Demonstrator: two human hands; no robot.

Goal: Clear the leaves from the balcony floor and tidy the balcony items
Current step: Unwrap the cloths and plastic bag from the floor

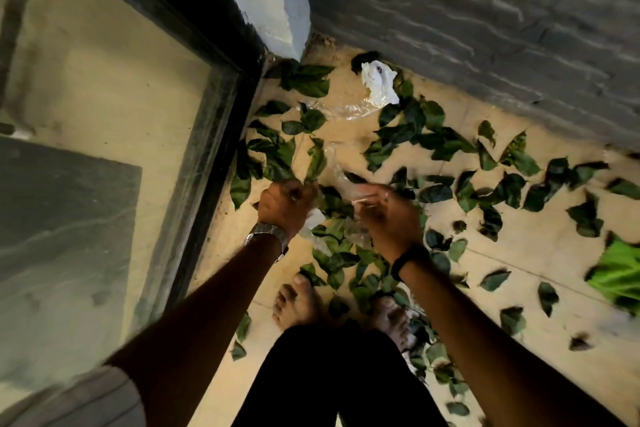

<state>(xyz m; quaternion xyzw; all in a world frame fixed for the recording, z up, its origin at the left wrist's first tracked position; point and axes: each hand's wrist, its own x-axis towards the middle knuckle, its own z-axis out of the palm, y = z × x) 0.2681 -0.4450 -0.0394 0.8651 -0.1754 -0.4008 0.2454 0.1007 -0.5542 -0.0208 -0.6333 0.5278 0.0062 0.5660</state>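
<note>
I have the left hand (287, 199) and right hand (384, 208) each pinching the rim of a clear plastic bag (341, 180) above the leaves (436, 135) strewn across the floor; I'd pull its mouth wide before scooping

Tan balcony floor (519, 274) strewn with green leaves (433, 135); crumpled white wrapper (379, 81) and clear plastic sheet (349, 109) far, near wall corner; bare feet (294, 302) near.

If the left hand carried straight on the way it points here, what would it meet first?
Probably the green leaves lying just beyond its knuckles, beside the dark door frame. The left hand grips clear plastic and points forward and down toward the floor; depth is unclear.
</note>
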